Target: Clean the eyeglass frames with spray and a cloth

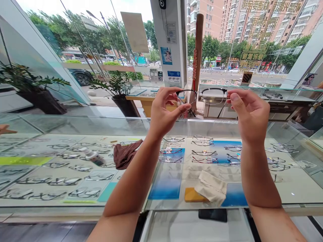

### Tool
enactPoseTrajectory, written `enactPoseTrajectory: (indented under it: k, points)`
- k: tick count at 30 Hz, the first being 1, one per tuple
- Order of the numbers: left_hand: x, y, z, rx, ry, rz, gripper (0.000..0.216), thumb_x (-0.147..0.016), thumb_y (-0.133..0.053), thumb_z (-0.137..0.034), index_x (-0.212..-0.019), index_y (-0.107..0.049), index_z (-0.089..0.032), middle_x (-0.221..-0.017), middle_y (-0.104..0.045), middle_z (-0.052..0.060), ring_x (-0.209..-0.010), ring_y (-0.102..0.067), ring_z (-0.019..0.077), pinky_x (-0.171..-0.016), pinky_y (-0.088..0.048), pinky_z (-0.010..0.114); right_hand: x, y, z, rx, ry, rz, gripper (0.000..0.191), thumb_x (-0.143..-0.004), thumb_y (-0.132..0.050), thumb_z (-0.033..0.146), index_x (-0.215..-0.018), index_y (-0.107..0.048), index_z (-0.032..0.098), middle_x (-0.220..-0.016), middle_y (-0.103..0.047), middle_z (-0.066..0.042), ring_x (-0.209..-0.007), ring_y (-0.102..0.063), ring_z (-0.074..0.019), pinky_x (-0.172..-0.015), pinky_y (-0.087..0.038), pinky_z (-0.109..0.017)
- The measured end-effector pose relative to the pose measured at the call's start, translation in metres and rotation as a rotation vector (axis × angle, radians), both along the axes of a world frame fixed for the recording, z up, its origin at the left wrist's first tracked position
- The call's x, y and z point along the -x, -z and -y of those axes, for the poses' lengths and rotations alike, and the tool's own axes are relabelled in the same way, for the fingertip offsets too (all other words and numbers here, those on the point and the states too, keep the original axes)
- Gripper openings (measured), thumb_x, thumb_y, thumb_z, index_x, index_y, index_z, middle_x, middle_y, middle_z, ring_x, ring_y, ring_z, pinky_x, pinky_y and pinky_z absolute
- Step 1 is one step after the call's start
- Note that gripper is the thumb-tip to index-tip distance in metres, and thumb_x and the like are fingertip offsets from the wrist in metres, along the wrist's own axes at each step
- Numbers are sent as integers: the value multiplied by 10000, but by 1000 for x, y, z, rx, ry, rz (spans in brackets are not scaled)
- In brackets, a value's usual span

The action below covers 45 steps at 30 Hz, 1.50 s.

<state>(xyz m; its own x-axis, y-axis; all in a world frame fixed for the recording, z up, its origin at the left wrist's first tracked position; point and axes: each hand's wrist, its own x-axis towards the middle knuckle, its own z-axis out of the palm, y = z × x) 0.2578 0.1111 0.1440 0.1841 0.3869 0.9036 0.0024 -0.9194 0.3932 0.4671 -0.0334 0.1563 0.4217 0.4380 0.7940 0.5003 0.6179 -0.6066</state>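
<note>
A pair of eyeglasses (214, 90) with dark upper rims and clear lenses is held up in front of me, above the glass counter. My left hand (166, 109) pinches its left end between thumb and fingers. At the other end, my right hand (248, 109) grips the frame with thumb and fingers closed. The temples hang down behind the lenses. Below on the counter lie a beige cloth (212, 186), a yellow-orange case or block (193, 195), a crumpled brown cloth (126, 154) and a tilted white bottle (93, 157).
Rows of eyeglasses (64, 181) lie in the glass display case (171, 205). A black phone (212, 215) sits below the counter edge. Farther off stand potted plants (123, 101), a wooden post (198, 43) and more display counters (280, 89). Another person's hand (7, 129) shows at the left edge.
</note>
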Motion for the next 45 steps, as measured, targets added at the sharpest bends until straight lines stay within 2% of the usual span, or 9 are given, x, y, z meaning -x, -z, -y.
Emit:
enactPoseTrajectory:
  k: [17, 19, 24, 27, 37, 45]
  points:
    - [0, 1, -3, 119, 69, -28, 528, -787, -854, -618, -1202, -718, -321, -1063, -684, 31, -840, -680, 150, -735, -580, 295, 5, 0, 5, -18, 2, 21, 152, -950, -685, 371, -982, -774, 252, -963, -750, -15, -871, -693, -157, -806, -557, -348]
    - [0, 0, 1, 89, 37, -13, 509, -797, -852, -607, -1196, -717, -321, -1054, -672, 30, -860, -671, 156, -746, -573, 301, 2, 0, 2, -5, -12, 11, 161, -954, -680, 381, -990, -766, 250, -961, -742, -19, -875, -691, -160, -803, -558, -348]
    - [-3, -4, 25, -80, -184, 28, 505, -766, -895, -571, -1167, -717, -319, -1032, -643, 23, -890, -632, 173, -792, -553, 327, -8, 3, -13, 50, -96, -76, 228, -950, -663, 462, -973, -731, 245, -943, -730, -27, -870, -702, -166, -751, -562, -330]
    - [-5, -6, 37, -132, -256, 42, 516, -752, -903, -578, -1159, -718, -319, -1031, -633, 25, -900, -614, 183, -806, -551, 337, -12, 5, -22, 94, -155, -151, 256, -940, -664, 497, -936, -710, 245, -932, -735, -29, -867, -723, -168, -707, -557, -310]
    - [-11, -5, 48, -181, -292, 58, 520, -782, -874, -584, -1204, -704, -332, -1071, -622, 37, -986, -608, 230, -893, -573, 399, -14, 12, -34, 77, -156, -219, 274, -874, -735, 510, -899, -677, 244, -881, -716, -15, -837, -724, -163, -668, -568, -291]
    - [-12, -5, 52, -176, -290, 69, 569, -780, -880, -577, -1245, -688, -311, -1106, -620, 44, -982, -613, 223, -910, -562, 404, -9, 14, -35, 38, -116, -237, 236, -882, -719, 474, -924, -672, 246, -899, -694, -14, -844, -708, -155, -689, -588, -289]
